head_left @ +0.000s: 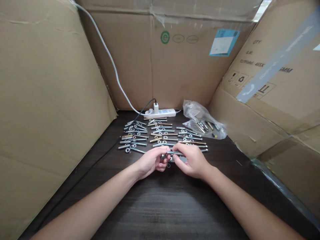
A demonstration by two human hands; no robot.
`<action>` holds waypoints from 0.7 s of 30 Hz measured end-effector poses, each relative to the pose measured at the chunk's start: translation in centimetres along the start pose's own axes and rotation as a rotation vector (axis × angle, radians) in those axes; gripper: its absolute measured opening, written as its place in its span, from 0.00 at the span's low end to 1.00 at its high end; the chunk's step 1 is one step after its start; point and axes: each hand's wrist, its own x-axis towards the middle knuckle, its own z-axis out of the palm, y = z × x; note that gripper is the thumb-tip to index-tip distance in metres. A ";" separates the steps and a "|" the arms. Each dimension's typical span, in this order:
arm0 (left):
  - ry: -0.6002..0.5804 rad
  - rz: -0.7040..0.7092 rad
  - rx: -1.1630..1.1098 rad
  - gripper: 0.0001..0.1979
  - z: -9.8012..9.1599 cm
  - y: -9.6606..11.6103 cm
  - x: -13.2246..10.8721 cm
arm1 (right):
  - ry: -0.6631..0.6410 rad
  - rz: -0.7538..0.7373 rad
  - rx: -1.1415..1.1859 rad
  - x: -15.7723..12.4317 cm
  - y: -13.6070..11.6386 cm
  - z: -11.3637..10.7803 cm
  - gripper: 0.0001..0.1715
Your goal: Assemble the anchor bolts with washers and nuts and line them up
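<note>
Between both hands lies a thin silver bolt point(175, 153), roughly level. The fingers of my right hand point(190, 159) pinch it from above and below. My left hand point(153, 161) is closed at the bolt's left end, with small shiny metal parts point(163, 156) among its fingers; their exact shape is too small to tell. Just below the hands, a small ring point(168, 165) rests on the dark table point(160, 206). Beyond them, silver and brass-coloured bolts point(163, 131), sleeves and washers point(165, 137) lie in several rows.
A white power strip point(163, 113) with a plugged-in charger point(156, 107) stands behind the rows. To its right is a clear plastic bag point(200, 116) of metal parts. A black cable point(92, 166) crosses the table's left side. Cardboard walls point(185, 73) enclose three sides.
</note>
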 end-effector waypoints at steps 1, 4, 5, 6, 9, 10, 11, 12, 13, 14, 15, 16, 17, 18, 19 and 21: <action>-0.003 0.000 0.006 0.08 0.0 0.1 0.0 | -0.003 0.002 -0.002 0.0 0.0 0.0 0.03; 0.003 0.012 0.021 0.09 0.1 0.1 -0.1 | -0.025 0.005 0.001 0.1 -0.1 -0.1 0.03; 0.009 0.018 0.027 0.10 0.1 0.0 -0.1 | -0.038 0.000 0.006 0.1 -0.1 -0.2 0.04; 0.012 0.023 0.036 0.11 0.2 0.0 -0.1 | -0.053 -0.005 0.012 0.1 -0.1 -0.2 0.05; 0.000 0.031 0.081 0.14 0.1 -0.3 0.0 | -0.089 -0.014 0.024 0.1 0.0 -0.1 0.07; -0.004 0.033 0.097 0.14 0.1 -0.3 0.0 | -0.094 -0.011 0.024 0.1 0.0 -0.1 0.07; -0.004 0.037 0.111 0.14 0.1 -0.4 0.0 | -0.096 -0.007 0.021 0.1 0.1 -0.1 0.08; 0.003 0.044 0.121 0.14 0.1 -0.4 0.1 | -0.095 -0.003 0.014 0.1 0.1 -0.1 0.08; 0.015 0.052 0.127 0.14 0.0 -0.4 0.1 | -0.093 0.000 0.002 0.1 0.2 -0.1 0.09; 0.030 0.061 0.131 0.13 0.0 -0.5 0.1 | -0.091 0.003 -0.016 0.1 0.2 -0.1 0.09; 0.042 0.067 0.138 0.13 0.0 -0.4 0.2 | -0.091 0.004 -0.034 0.1 0.3 -0.1 0.10; 0.051 0.072 0.149 0.13 0.1 -0.4 0.2 | -0.091 0.004 -0.052 0.1 0.3 -0.1 0.10; 0.059 0.077 0.163 0.14 0.1 -0.4 0.2 | -0.092 0.002 -0.068 0.1 0.3 -0.1 0.11; 0.065 0.079 0.181 0.14 0.1 -0.4 0.2 | -0.090 -0.002 -0.083 0.1 0.4 -0.1 0.11; 0.069 0.084 0.200 0.15 0.2 -0.4 0.2 | -0.087 -0.006 -0.097 0.1 0.4 -0.1 0.11; 0.082 0.101 0.233 0.15 0.2 -0.4 0.1 | -0.071 -0.016 -0.124 0.1 0.4 -0.1 0.12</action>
